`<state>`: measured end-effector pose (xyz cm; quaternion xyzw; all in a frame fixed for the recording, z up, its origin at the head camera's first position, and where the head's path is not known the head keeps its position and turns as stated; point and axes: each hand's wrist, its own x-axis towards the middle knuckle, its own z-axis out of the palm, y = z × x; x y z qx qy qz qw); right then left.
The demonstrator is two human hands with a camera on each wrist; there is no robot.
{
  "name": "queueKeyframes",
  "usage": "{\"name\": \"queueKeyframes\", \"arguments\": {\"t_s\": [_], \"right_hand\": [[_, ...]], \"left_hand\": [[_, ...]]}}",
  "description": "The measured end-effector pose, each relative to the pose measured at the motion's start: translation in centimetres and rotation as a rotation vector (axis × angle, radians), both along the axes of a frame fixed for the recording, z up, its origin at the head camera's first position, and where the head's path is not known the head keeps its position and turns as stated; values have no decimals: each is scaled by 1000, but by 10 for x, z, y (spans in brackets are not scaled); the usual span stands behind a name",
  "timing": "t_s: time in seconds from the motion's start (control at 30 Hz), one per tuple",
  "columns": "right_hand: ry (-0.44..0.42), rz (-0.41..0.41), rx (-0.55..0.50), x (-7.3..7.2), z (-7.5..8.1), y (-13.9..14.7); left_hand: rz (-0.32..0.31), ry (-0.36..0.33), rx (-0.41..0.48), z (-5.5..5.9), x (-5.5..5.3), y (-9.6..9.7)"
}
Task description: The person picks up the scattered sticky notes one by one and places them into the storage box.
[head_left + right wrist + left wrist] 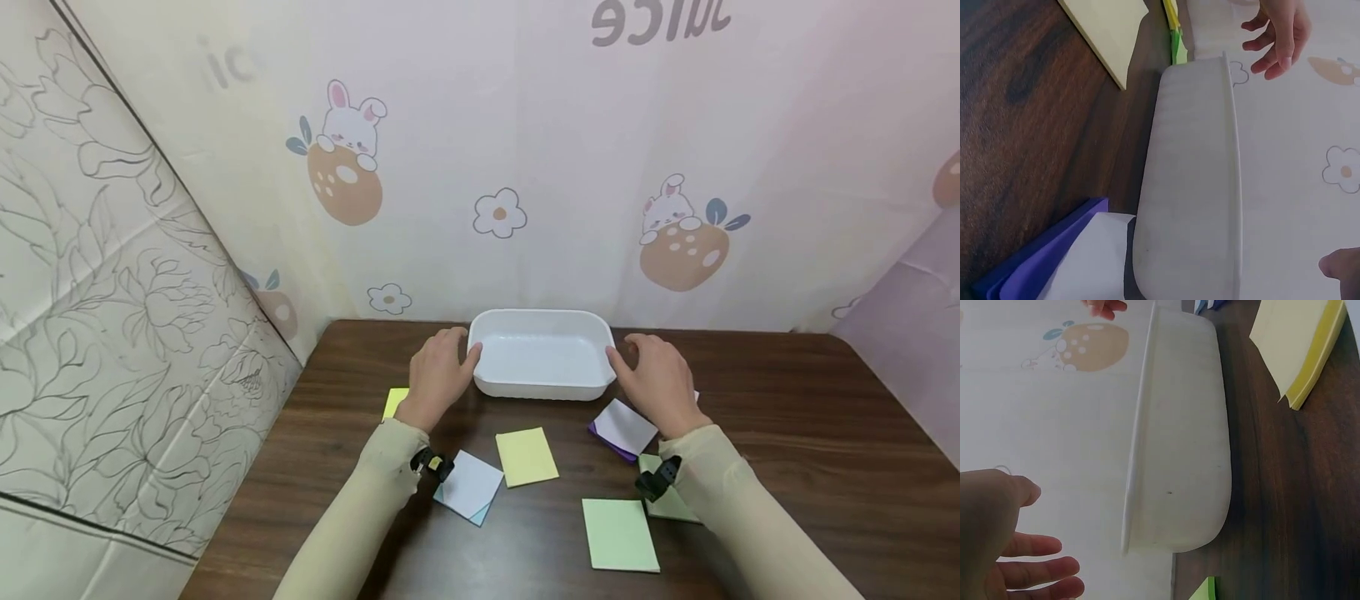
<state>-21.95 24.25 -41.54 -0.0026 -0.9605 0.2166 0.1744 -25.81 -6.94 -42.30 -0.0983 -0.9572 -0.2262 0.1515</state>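
Note:
A white rectangular tray (pixel 543 389) stands at the back of the wooden table, against the wall. My left hand (pixel 438 377) is at its left end and my right hand (pixel 660 381) at its right end, thumbs overlapping the rim in the head view. In the left wrist view, the left hand (pixel 997 537) shows loosely spread fingers with a gap to the tray (pixel 1179 437). The right wrist view has only the right thumb (pixel 1342 265) at its edge, apart from the tray wall (pixel 1188 175). Neither hand holds anything.
Paper pads lie before the tray: yellow (pixel 527 457), white over blue (pixel 470 483), white over purple (pixel 626 427), and two green ones (pixel 621 535) at the right. Another yellow pad (pixel 393 401) is partly behind the left wrist. A patterned wall covering (pixel 450 125) rises behind the table.

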Motion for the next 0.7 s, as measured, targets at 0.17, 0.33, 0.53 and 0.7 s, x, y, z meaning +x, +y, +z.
{"name": "queueKeyframes", "arguments": {"t_s": [0.17, 0.33, 0.53, 0.7], "right_hand": [[-29, -3, 7, -9, -2, 3], [-65, 1, 0, -18, -3, 3], [-122, -9, -12, -26, -6, 2], [-185, -22, -3, -33, -10, 2]], "left_hand": [[11, -34, -18, -3, -9, 3], [45, -68, -44, -4, -20, 3], [67, -120, -83, -9, -32, 4], [64, -159, -105, -14, -40, 4]]}}
